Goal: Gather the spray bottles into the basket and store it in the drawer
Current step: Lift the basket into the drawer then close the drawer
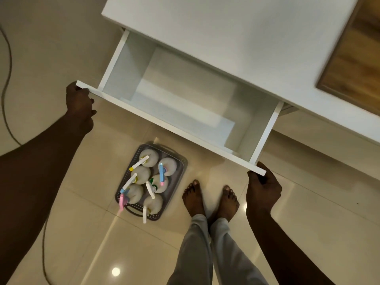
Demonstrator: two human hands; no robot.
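A white drawer (170, 122) stands pulled out from the white cabinet, and nothing lies inside it. My left hand (79, 105) grips the left end of the drawer's front panel. My right hand (263, 188) grips the right end of the same panel. On the floor below the drawer sits a grey perforated basket (181, 177) holding several white spray bottles (168, 165) with coloured trigger heads, all upright. The basket is left of my bare feet.
The white cabinet top (226, 33) fills the upper frame, with a wooden board (353, 56) at its right. A dark cable (8, 64) runs along the glossy tiled floor at the left. My bare feet (209, 200) stand beside the basket.
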